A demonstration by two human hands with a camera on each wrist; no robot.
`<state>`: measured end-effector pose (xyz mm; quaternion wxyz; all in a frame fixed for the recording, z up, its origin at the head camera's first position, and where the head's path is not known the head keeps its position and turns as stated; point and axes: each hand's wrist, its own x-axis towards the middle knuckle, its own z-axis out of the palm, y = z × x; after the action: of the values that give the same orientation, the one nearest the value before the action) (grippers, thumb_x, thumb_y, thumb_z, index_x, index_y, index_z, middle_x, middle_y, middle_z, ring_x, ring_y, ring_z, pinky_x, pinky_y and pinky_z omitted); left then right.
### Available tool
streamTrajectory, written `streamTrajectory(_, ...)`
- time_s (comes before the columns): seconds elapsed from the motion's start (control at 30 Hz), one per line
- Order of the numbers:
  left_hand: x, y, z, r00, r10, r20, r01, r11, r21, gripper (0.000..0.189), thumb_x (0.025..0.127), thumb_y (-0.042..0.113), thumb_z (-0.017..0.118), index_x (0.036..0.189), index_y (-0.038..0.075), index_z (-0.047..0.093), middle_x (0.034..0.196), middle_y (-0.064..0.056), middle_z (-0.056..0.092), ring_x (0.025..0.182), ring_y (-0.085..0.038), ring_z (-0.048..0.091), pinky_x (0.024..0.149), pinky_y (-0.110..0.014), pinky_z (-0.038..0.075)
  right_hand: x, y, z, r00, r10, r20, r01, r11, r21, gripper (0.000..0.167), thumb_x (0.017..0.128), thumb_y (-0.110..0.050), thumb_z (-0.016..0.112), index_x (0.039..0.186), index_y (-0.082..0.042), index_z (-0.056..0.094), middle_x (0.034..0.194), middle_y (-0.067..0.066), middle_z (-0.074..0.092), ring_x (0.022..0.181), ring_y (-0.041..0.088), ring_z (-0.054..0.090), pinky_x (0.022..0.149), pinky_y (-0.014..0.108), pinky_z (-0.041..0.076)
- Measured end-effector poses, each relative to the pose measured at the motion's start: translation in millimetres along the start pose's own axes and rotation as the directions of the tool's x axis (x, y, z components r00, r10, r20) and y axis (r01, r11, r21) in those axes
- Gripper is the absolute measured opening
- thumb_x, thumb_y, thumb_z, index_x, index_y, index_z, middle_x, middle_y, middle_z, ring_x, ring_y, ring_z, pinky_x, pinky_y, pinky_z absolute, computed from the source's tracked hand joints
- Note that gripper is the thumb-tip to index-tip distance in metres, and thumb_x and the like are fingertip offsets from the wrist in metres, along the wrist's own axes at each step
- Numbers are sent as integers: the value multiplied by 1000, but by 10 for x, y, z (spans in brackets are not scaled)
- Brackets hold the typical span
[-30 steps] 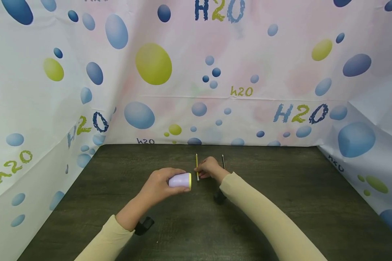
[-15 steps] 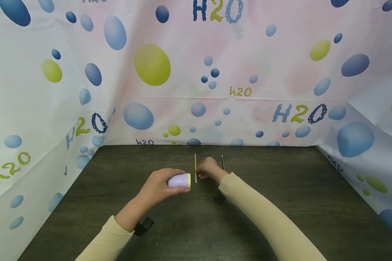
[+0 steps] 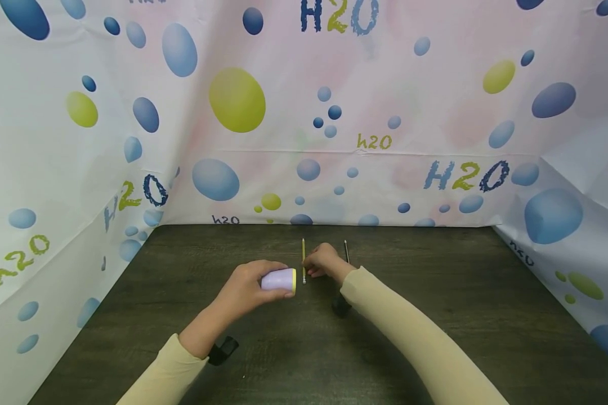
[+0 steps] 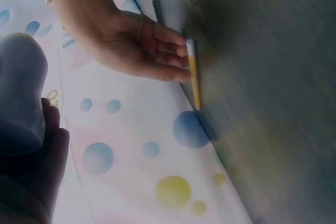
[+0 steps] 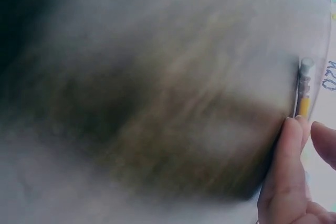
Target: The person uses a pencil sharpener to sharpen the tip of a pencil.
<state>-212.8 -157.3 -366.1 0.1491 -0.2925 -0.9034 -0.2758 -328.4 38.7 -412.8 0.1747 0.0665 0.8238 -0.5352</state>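
My left hand grips a lilac cup with a yellow rim, tipped on its side so the rim faces right. In the left wrist view the cup is dark and close to the camera. A yellow pencil with a white eraser end lies on the dark table, just right of the cup. At its side is my right hand, fingertips right at the pencil. Thumb and fingers stand apart in the right wrist view, with the pencil's eraser end showing beyond the fingertips.
A dark pencil lies right of the yellow one, partly hidden behind the right wrist. The dark wooden table meets a white patterned sheet at the back and sides. Black straps sit at the wrists.
The yellow pencil has shifted slightly left and toward me, now straighter. My right fingers, earlier across the pencil, are now at its right side. The left hand and cup stay in place.
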Motion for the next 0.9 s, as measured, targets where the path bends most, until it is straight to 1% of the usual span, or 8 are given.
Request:
streamTrajectory(0.1,4,-1,1,1000,-21,13,21,1000,-10,45,79,28,88,116,7,74,107,-10,77,80,-16,66,63,-22,47,6,2,-11,1000,3,24,-3,1000,16,36,94,-4,66,127,10,58,72,2,61,54,7,56,55,20,56)
streamTrajectory(0.17,9,-3,0,999,-32,16,32,999,-16,48,79,29,89,118,7,74,109,-10,77,82,-17,66,64,-23,47,1,-1,-28,999,2,51,-3,1000,29,28,96,-6,64,120,8,60,74,3,61,56,8,57,56,21,56)
streamTrajectory(0.27,18,-7,-6,999,-49,17,50,998,-23,52,76,30,90,119,7,74,111,-11,77,84,-18,67,64,-23,48,-21,-7,-70,996,-4,94,1,999,33,14,99,-10,61,105,3,62,78,3,60,62,10,57,60,24,58)
streamTrajectory(0.33,23,-9,-14,998,-65,22,66,997,-34,54,74,31,91,119,6,74,111,-12,77,84,-18,67,65,-24,48,-43,-4,-104,993,-17,116,14,1000,27,14,100,-12,60,102,1,63,80,3,59,67,11,57,64,26,59)
streamTrajectory(0.43,25,-8,-28,995,-90,35,92,995,-48,56,72,30,93,118,5,73,111,-12,77,84,-17,66,65,-24,48,-91,3,-160,989,-44,140,44,999,5,23,102,-15,56,110,4,66,82,1,60,71,11,57,67,28,58)
streamTrajectory(0.57,29,1,-38,992,-110,56,113,992,-62,56,71,29,93,117,4,73,110,-13,76,83,-16,65,66,-24,49,-170,15,-238,983,-78,168,80,997,-9,33,105,-18,53,123,7,65,80,-2,61,72,10,57,67,28,54)
streamTrajectory(0.73,38,6,-29,989,-132,70,137,988,-70,54,73,28,93,116,3,72,109,-13,75,83,-15,64,67,-25,49,-258,68,-339,977,-82,198,83,997,4,35,106,-19,52,125,7,65,78,-5,61,72,8,57,67,26,51)
streamTrajectory(0.9,47,12,-17,982,-179,58,184,980,-81,52,75,26,92,116,3,70,110,-14,74,83,-16,64,67,-26,50,-348,111,-446,967,-104,233,104,994,13,37,107,-21,51,126,7,65,84,-4,65,75,8,59,69,26,52)
